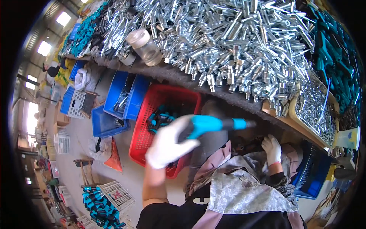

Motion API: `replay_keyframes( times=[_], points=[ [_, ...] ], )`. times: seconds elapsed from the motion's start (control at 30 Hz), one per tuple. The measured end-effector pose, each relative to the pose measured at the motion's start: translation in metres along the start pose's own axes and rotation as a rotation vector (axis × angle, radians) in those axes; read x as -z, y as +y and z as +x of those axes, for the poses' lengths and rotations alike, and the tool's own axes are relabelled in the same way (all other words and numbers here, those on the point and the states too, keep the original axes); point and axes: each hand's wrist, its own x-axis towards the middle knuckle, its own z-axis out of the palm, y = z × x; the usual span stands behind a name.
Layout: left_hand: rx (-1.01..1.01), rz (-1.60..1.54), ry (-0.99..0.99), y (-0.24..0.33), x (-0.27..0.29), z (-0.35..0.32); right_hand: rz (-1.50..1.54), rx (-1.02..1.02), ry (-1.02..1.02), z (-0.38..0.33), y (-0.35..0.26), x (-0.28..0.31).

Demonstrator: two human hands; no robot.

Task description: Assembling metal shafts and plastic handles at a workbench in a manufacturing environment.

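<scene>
My left hand (167, 147), in a white glove, is closed around a teal-and-black gun-shaped tool (207, 125). The tool points right, its narrow metal tip away from the glove, and is slightly blurred. It is held in front of the workbench edge, partly over a red basket (137, 143) that holds similar teal-and-black pieces (160, 118). My right hand (271, 149), also gloved in white, is low under the bench edge near the apron. Its fingers look slightly bent and apart, with nothing visible in them; dark parts beside it are hard to make out.
Silver metal fittings (228, 34) are heaped across the bench, with a clear lidded jar (145, 47) at its edge. Small screws lie in a tray (318, 131) at right, beside teal parts (331, 49). Blue bins (114, 95) and a teal tool pile (100, 208) stand left.
</scene>
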Motion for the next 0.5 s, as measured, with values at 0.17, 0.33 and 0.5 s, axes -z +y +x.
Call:
replay_keyframes(
  times=[0.17, 0.33, 0.5],
  points=[
    [0.223, 0.152, 0.350, -0.032, 0.042, -0.034, -0.054, -0.231, -0.064, -0.015, 0.033, -0.014],
    [0.219, 0.545, 0.268, -0.158, -0.006, 0.014, -0.125, -0.180, -0.100, -0.018, 0.034, -0.041],
    [0.083, 0.870, 0.186, -0.308, -0.072, 0.007, -0.217, -0.100, -0.079, -0.019, 0.030, -0.048]
  ],
)
